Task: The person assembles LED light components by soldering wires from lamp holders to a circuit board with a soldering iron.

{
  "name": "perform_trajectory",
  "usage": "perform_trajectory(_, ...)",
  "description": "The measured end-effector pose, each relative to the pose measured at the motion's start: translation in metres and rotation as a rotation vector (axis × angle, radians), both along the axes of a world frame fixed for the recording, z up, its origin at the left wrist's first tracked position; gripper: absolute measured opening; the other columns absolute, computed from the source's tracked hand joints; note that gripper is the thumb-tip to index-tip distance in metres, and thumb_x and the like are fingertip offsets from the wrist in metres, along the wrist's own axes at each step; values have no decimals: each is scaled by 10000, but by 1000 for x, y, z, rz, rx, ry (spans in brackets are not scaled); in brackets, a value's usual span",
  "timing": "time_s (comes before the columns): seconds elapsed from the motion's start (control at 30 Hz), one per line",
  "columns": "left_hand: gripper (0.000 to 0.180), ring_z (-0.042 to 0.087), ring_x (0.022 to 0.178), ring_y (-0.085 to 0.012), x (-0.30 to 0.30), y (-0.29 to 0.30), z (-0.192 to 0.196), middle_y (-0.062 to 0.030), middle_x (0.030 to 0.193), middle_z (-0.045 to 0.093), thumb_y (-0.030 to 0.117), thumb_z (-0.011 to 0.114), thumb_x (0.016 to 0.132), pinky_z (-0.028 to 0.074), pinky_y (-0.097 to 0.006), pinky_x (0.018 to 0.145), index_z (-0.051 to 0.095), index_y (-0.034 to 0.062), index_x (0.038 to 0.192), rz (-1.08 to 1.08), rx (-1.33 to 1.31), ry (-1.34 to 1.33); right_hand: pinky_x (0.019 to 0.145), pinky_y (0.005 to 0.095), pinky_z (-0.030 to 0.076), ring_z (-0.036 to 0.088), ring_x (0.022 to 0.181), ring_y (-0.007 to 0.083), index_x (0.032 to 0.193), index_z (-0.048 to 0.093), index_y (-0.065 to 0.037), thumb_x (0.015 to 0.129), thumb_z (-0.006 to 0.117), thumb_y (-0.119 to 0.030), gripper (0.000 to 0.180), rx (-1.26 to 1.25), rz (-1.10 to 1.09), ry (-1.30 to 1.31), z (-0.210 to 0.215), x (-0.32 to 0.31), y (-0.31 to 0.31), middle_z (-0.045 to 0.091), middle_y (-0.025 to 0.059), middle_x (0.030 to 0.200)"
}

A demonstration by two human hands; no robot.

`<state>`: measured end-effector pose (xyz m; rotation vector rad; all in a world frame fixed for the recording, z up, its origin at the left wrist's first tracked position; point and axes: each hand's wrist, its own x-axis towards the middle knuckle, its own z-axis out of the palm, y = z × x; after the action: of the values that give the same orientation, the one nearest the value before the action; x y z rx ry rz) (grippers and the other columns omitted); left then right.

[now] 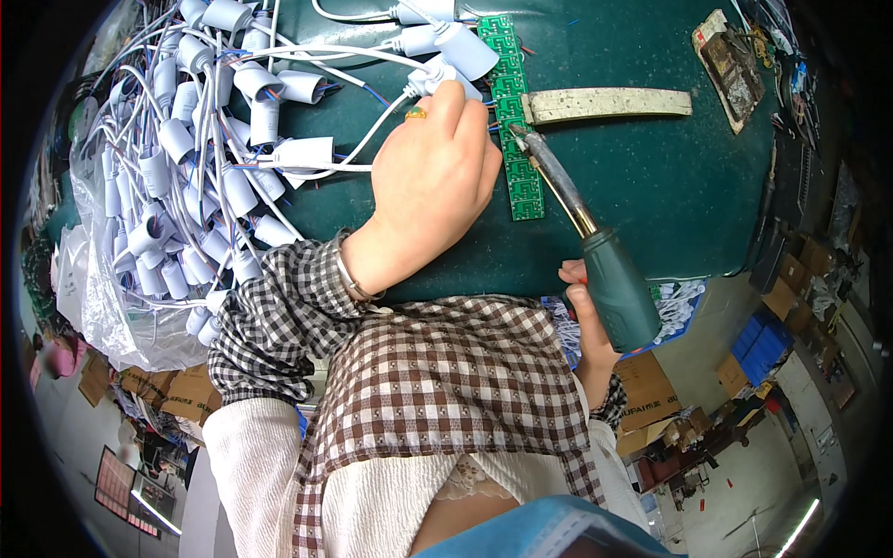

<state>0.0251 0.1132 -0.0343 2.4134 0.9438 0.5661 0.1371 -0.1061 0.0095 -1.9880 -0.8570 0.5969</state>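
My left hand (433,181) is closed at the left edge of a long green circuit board (526,191). Thin wires (494,127) run from beside its fingers to the board; the fingertips are largely hidden. A white plastic socket (437,76) with a white cable lies just past the knuckles. In my right hand (591,321) is a soldering iron (567,191) by its dark green handle, and its tip touches or nearly touches the middle of the board. A whitish, slightly curved bar (614,103) lies with one end against the board's right edge.
A large heap of white sockets with cables (172,167) covers the left side, partly on clear plastic (121,321). A dirty, dark-crusted piece (730,70) sits at the far right of the green table (642,195). Cardboard boxes (646,391) stand beyond the near edge.
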Motion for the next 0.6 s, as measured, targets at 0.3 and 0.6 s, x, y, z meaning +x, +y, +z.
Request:
perform_trajectory(0.3,127,596,669,-314,1,2,0,-133,878,531,82,665,829,474,-424,582,597,20,917,-13,15,-10,742,363,542,686,793,239,1049,722,12,759,874,-149,365,1,53,-12,0,1,3,735,90,880)
perform_trajectory(0.6,126,589,681,-305,3,2,1,-131,867,509,74,670,792,484,-402,570,562,24,835,-18,49,-19,747,378,552,690,792,254,1083,713,15,753,883,-172,416,-22,42,-24,-3,2,-1,735,111,898)
